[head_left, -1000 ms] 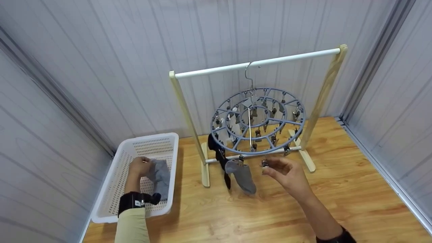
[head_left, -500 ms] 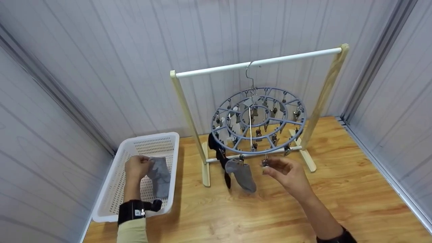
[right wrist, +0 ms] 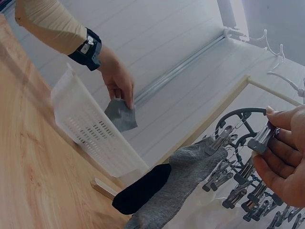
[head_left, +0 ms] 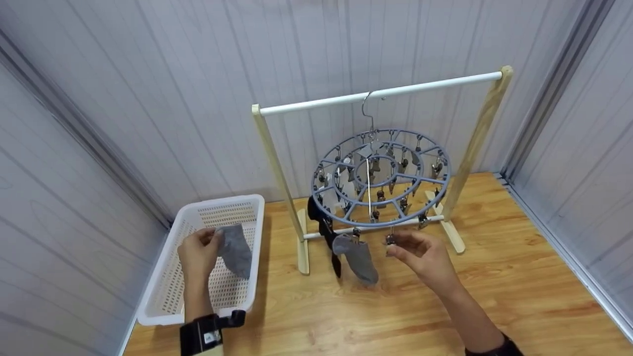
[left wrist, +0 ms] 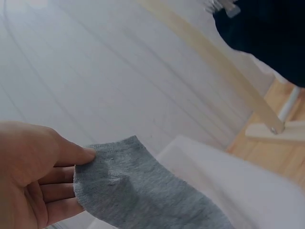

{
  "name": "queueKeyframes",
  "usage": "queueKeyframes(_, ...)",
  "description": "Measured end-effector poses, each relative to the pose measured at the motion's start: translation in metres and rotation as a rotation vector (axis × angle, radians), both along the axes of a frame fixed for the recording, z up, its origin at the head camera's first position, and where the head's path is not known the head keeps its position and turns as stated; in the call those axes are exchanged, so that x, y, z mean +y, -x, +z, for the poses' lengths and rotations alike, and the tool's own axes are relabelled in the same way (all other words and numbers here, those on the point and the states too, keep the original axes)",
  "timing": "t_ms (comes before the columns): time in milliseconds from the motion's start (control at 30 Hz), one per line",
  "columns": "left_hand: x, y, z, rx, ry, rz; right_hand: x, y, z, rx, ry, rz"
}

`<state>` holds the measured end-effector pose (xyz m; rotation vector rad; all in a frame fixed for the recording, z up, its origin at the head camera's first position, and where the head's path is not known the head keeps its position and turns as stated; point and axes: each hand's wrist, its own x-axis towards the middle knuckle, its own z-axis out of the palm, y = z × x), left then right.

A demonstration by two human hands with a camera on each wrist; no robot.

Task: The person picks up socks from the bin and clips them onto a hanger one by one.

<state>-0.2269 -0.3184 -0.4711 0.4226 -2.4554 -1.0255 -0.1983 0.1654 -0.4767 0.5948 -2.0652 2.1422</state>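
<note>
My left hand [head_left: 199,254] pinches a grey sock [head_left: 236,251] by its cuff above the white basket [head_left: 160,277]; the left wrist view shows the sock [left wrist: 138,188] between thumb and fingers. At the near rim of the round hanger [head_left: 341,217], my right hand [head_left: 428,259] grips a metal clip [right wrist: 261,138] between thumb and fingers. Nothing hangs from that clip. Beside it another grey sock [head_left: 360,259] dangles from a clip. Left of that hang black socks [head_left: 324,227], partly hidden behind the hanger's rim.
A rack with wooden posts [head_left: 277,168] and a white bar [head_left: 316,102] carries the hanger by its hook. Several clips hang all round the rings. The wooden floor [head_left: 385,316] meets pale panel walls [head_left: 173,99] at the back and both sides.
My left hand has lifted the grey sock up from the basket's bottom, drawing it slightly toward me. The right hand stays at the clip, nearly still.
</note>
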Motion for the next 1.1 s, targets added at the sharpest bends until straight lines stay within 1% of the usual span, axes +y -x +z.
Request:
queueKeyframes(133,0.016,-0.010,0.008,0.072,-0.012,0.012,0.000,0.000,0.001,-0.002,-0.007,-0.003)
queueKeyframes(267,0.030,-0.018,0.017,0.113,-0.038,-0.007,0.000,0.000,0.001,0.006,0.001,0.004)
queueKeyframes(400,0.043,-0.026,0.029,0.155,-0.026,-0.010,-0.001,0.000,0.002,0.019,0.000,0.005)
queueKeyframes(533,0.056,-0.031,0.040,0.224,0.006,-0.016,-0.001,-0.001,0.003,0.012,-0.001,-0.003)
queueKeyframes(700,0.073,-0.036,0.049,0.302,0.021,-0.046,0.000,0.000,0.002,0.010,0.015,0.010)
queueKeyframes(767,0.082,-0.039,0.051,0.310,0.021,-0.056,0.000,0.000,0.001,0.014,0.023,0.019)
queueKeyframes(933,0.103,-0.046,0.057,0.287,0.024,-0.086,0.001,0.000,0.001,0.021,0.023,0.015)
queueKeyframes(1033,0.114,-0.049,0.058,0.301,0.016,-0.102,0.001,-0.001,0.002,0.017,0.011,0.009)
queueKeyframes(1100,0.120,-0.050,0.057,0.316,-0.001,-0.123,0.001,-0.001,0.003,0.010,0.009,0.004)
